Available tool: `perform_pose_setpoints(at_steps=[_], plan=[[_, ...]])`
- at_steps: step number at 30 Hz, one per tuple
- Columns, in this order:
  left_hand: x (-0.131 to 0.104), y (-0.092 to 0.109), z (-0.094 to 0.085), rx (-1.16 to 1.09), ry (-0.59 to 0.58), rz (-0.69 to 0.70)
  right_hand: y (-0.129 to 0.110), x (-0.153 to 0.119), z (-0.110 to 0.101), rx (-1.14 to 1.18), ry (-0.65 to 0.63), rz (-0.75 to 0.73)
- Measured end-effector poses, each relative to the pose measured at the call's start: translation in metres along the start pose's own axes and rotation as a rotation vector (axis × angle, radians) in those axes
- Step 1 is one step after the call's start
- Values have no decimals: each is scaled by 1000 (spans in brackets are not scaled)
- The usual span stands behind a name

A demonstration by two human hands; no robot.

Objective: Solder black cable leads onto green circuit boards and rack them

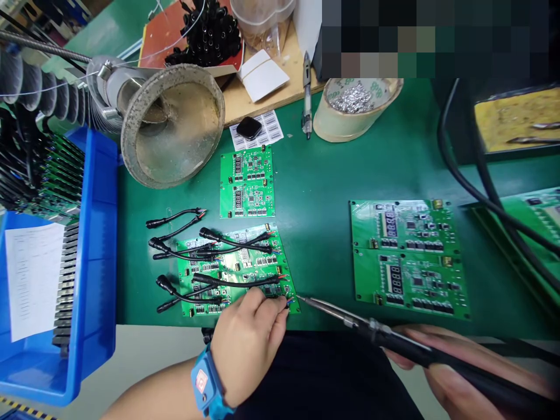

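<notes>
My left hand (256, 335), with a blue wrist strap (205, 382), is pinched at the lower right corner of the green circuit boards (245, 259); coloured wire ends show at its fingertips. Several black cables (236, 283) with round connectors lie across those boards. My right hand (450, 356) is wrapped round the black handle of a soldering iron (371, 329). The iron's tip points left and is close to the boards' right edge, near my left fingertips. Whether it touches anything is hard to tell.
A funnel-shaped fume hood (175, 128) stands at the upper left, beside a blue bin (96, 262) of boards. More boards lie at the centre (247, 186) and right (406, 256). A cup (354, 116), a pen (307, 96) and a yellow sponge (516, 119) are farther back.
</notes>
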State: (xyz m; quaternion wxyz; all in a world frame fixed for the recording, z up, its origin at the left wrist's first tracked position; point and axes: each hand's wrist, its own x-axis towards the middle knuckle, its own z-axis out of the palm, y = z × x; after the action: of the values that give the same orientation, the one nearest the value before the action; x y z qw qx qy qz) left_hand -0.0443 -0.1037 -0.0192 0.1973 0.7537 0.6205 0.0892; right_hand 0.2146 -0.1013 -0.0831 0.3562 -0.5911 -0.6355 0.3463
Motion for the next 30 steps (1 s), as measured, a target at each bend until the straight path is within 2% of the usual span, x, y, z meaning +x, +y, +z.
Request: perform_pose_setpoints(at_steps=[3,12,15,21,25,30], plan=[[0,0,-1,38,-10,25,-5,9,-1,65,-106,-186],[0,0,-2,73,15,38,-23,18,1,-46,-79,-372],[1,1,-1,79,28,42,-25,20,0,-82,-66,-404],[2,6,-3,132,8,32,-13,17,-3,-98,-155,-462],[4,8,-6,200,-18,36,-22,22,-2,-105,-92,-456],[8,10,-8,260,-26,46,-26,22,-1,-105,-105,-441]])
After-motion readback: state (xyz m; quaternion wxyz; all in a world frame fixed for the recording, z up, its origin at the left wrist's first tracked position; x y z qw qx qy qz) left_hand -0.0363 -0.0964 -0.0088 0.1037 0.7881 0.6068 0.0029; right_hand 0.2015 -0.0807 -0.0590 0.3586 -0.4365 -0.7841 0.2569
